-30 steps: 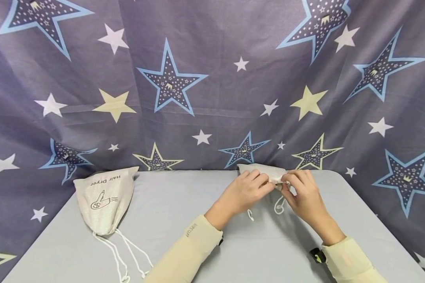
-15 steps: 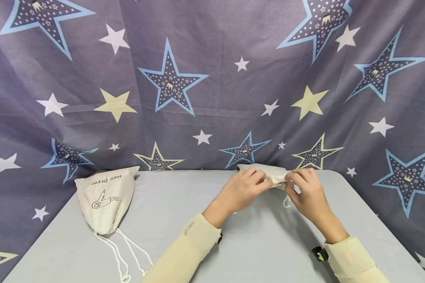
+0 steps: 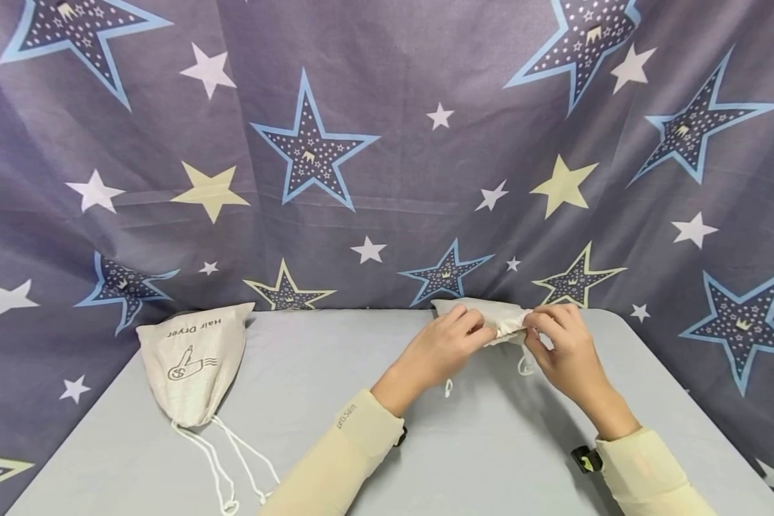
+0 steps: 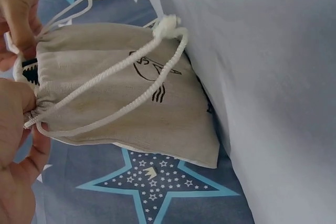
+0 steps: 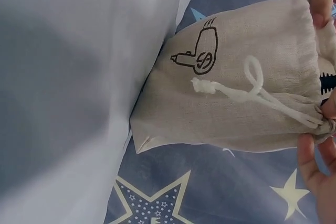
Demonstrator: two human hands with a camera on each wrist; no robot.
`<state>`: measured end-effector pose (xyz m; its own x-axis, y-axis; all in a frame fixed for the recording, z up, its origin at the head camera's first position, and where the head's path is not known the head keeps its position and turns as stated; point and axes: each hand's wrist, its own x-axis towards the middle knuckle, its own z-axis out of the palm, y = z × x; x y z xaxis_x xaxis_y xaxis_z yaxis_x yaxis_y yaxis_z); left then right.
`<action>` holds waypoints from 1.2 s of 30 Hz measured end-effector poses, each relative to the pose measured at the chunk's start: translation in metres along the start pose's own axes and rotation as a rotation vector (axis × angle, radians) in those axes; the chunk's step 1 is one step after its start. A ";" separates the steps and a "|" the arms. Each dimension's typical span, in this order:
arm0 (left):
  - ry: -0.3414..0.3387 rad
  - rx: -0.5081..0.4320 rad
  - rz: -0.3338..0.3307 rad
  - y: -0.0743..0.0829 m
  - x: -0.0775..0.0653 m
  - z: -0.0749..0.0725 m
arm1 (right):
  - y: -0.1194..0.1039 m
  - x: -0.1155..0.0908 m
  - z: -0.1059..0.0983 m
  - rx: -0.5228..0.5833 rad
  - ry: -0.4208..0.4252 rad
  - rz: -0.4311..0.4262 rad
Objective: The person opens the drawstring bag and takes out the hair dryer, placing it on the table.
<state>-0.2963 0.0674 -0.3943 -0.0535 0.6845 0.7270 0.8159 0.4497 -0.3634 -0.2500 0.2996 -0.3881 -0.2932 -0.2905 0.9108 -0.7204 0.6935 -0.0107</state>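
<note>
A beige drawstring bag (image 3: 480,309) lies at the back right of the table, its mouth toward me. My left hand (image 3: 440,350) pinches the left side of the mouth, and my right hand (image 3: 564,352) pinches the right side. Between them the gathered rim is spread apart. A black toothed edge (image 4: 30,72) shows inside the mouth in the left wrist view; the rest of that item is hidden. Printed on the cloth is a hair dryer drawing (image 5: 206,51). White knotted cords (image 5: 254,95) hang loose from both sides of the rim.
At the back left lies a second beige drawstring bag (image 3: 193,365), marked "Hair Dryer", its white cords (image 3: 216,466) trailing toward the front. A grey cloth covers the table (image 3: 335,373). Behind it hangs a star-patterned curtain (image 3: 387,143).
My right hand has shifted slightly to the right, away from the left hand. More of the bag's rim now shows stretched between them. The other bag stays put.
</note>
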 end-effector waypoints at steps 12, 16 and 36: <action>-0.003 -0.080 -0.023 -0.007 0.002 -0.007 | 0.011 -0.001 -0.005 0.028 0.010 -0.020; -0.014 -0.088 -0.031 -0.007 0.002 -0.010 | 0.012 -0.002 -0.007 0.041 0.009 -0.025; -0.073 -0.149 -0.058 -0.006 0.003 -0.018 | 0.021 0.000 -0.016 0.087 -0.091 -0.077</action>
<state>-0.2913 0.0561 -0.3796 -0.1402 0.7020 0.6983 0.8862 0.4034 -0.2277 -0.2545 0.3247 -0.3818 -0.2875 -0.4021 0.8693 -0.7939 0.6078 0.0185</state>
